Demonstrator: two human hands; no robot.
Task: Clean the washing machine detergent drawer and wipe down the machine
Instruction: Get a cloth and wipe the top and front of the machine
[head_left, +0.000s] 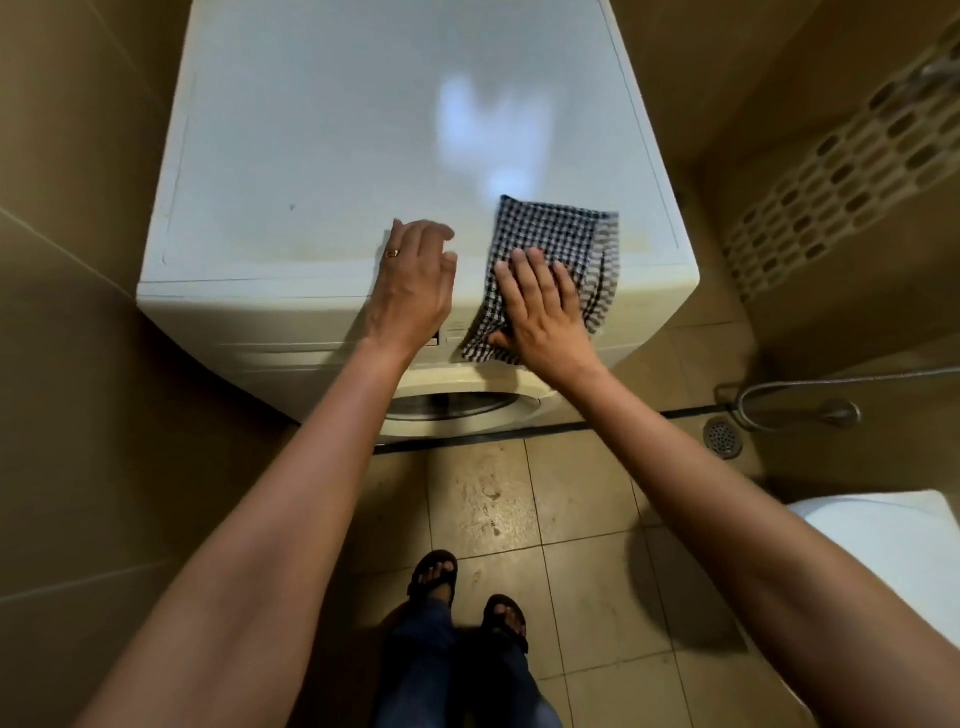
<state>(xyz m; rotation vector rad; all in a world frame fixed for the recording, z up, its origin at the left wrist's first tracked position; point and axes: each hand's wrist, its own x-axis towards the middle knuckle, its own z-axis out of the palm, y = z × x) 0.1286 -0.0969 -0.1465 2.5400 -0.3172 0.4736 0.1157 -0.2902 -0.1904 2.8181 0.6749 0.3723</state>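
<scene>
A white front-loading washing machine (322, 156) fills the upper middle of the head view, its round door (452, 408) below the front panel. A black-and-white checked cloth (561, 239) lies over the top's front right edge and hangs down the front. My right hand (540, 306) presses flat on the cloth with straight fingers. My left hand (415, 280), with a ring on it, rests on the top's front edge beside the cloth, fingers loosely bent and holding nothing. The detergent drawer is not clearly visible.
Beige tiled walls close in on both sides of the machine. A floor drain (722, 436) and a metal hose (795, 389) lie at the right. A white toilet (893, 545) sits at the lower right. My sandalled feet (467, 597) stand on the tiled floor.
</scene>
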